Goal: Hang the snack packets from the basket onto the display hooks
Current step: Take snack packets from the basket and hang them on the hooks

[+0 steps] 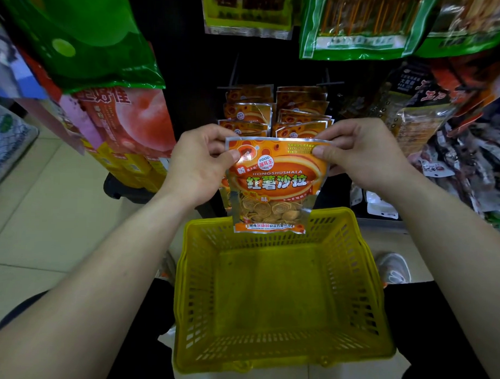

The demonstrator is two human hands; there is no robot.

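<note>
Now we hold the snack packet (274,184) by its top edge. Our left hand (198,165) pinches the left corner between thumb and fingers, and our right hand (366,156) pinches the right corner the same way. Gripping both corners pulls the silver top strip taut and level. We judge that this lets a hang hole meet a hook squarely, though the hole itself is too small to make out.

The packet hangs upright, face toward us, over the far rim of the yellow basket (200,287). It is just in front of two rows of matching orange packets (247,110) already on the display hooks (330,84). Those rows sit side by side, left and right. Ours is roughly centred between them, so we cannot tell which row it is bound for.

The basket lies near us, below our arms, and shows only its bare floor, so this looks like the last packet. Next, we reckon, we must carry it farther and thread it over a hook's tip.
</note>
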